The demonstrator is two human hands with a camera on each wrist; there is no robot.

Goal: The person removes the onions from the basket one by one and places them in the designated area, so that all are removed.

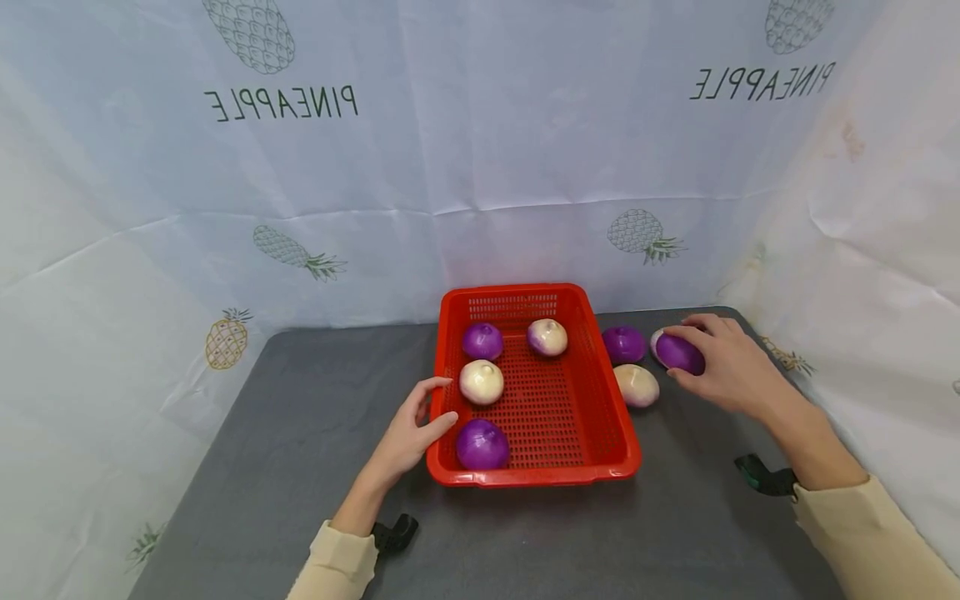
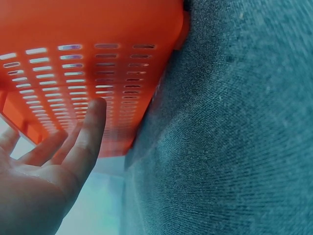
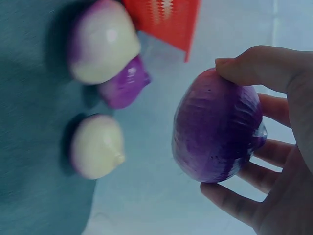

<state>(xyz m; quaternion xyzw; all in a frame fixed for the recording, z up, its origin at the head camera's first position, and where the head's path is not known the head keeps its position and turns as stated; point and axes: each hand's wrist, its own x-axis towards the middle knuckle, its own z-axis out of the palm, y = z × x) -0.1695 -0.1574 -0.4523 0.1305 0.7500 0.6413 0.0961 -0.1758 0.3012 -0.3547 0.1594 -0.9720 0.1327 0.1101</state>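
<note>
My right hand holds a purple onion between thumb and fingers at the right of the table. In the right wrist view the same onion is raised off the cloth. Just behind it lies a whitish onion, mostly hidden in the head view. My left hand is at the left side of a red plastic basket, its fingers loosely extended. Through the left wrist camera, a straight finger lies close along the slotted basket wall.
Inside the basket are two purple onions, one at the back and one in front, plus two whitish ones. Right of the basket sit a purple onion and a whitish onion. Pineapple-print cloth hangs behind the dark table.
</note>
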